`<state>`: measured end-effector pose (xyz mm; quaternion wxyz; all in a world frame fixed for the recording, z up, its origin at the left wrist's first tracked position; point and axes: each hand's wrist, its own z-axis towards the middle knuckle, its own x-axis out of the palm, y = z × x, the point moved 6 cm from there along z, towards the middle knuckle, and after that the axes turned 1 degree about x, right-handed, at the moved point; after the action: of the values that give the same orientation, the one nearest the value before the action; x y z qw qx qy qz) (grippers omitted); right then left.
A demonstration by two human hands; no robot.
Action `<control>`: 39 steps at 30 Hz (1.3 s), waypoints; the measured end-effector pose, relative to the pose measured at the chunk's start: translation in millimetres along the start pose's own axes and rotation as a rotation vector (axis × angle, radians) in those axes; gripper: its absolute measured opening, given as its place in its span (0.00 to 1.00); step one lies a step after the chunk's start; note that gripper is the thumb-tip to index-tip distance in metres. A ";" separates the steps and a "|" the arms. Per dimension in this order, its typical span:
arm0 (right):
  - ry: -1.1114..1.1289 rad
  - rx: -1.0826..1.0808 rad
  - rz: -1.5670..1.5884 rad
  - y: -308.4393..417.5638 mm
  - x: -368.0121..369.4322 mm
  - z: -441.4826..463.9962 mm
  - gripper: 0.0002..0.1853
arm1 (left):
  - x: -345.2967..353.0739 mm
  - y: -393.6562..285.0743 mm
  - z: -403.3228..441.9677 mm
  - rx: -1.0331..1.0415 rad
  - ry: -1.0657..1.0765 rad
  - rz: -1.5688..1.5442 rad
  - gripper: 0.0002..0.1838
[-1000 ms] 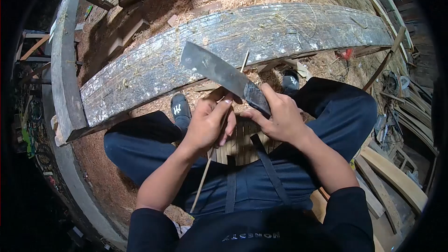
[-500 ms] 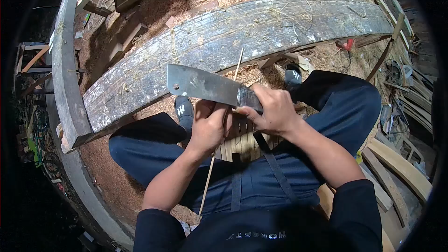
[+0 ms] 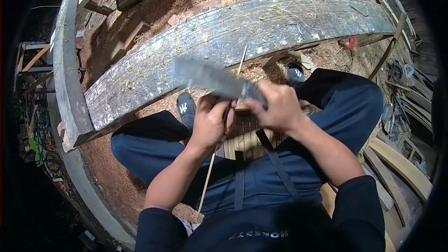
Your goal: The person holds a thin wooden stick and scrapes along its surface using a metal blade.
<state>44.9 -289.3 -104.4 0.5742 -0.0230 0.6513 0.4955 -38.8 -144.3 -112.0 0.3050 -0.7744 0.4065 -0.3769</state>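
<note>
In the head view, my right hand [image 3: 282, 107] is wrapped round the dark handle of a cleaver [image 3: 205, 77]. Its broad metal blade is smeared by motion and points left, just above my other hand. My left hand [image 3: 210, 122] is closed on a thin, pale wooden strip [image 3: 206, 185]. The strip runs from near my lap up past the fingers, and its tip shows beyond the blade. Whether the edge touches the strip cannot be made out. Below the hands, between my knees, is a slatted wooden surface [image 3: 246, 137].
A long, weathered, paint-spotted plank [image 3: 205, 42] arcs across in front of me. Another beam [image 3: 70, 79] stands at the left. Wood shavings [image 3: 112, 172] cover the ground. Boards [image 3: 396, 163] and scrap lie at the right, and a red-handled object [image 3: 350, 43] sits beyond my knee.
My right hand and the cleaver have moved slightly up and to the right, and the blade is now blurred. My left hand stays closed on the strip with little movement.
</note>
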 end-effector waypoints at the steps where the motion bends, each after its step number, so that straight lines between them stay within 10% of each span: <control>1: -0.035 0.141 0.085 -8.8 -2.8 4.8 0.32 | 2.7 -1.2 2.3 -0.014 0.091 -0.026 0.11; 22: -0.074 0.088 -0.102 -6.5 -19.2 10.9 0.35 | 10.8 -7.6 -2.8 -0.050 0.182 -0.094 0.17; 28: 0.066 -0.073 0.014 16.8 -3.9 -0.3 0.35 | 1.8 -2.3 -9.3 -0.056 -0.096 -0.055 0.14; 32: -0.006 0.187 -0.020 -6.8 -13.2 7.4 0.34 | 5.0 -1.2 -5.2 -0.096 0.189 -0.165 0.15; 34: 0.068 -0.087 -0.041 17.9 -7.0 -0.2 0.34 | 0.5 -0.5 -11.8 -0.114 -0.044 -0.125 0.16; 39: 0.040 0.234 -0.014 -9.1 -14.3 11.0 0.33 | 2.7 -1.0 -3.9 -0.109 0.209 -0.193 0.13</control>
<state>63.2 -294.2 -97.3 0.5634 0.0298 0.7157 0.4115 -40.6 -146.8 -108.2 0.1809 -0.7818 0.3795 -0.4605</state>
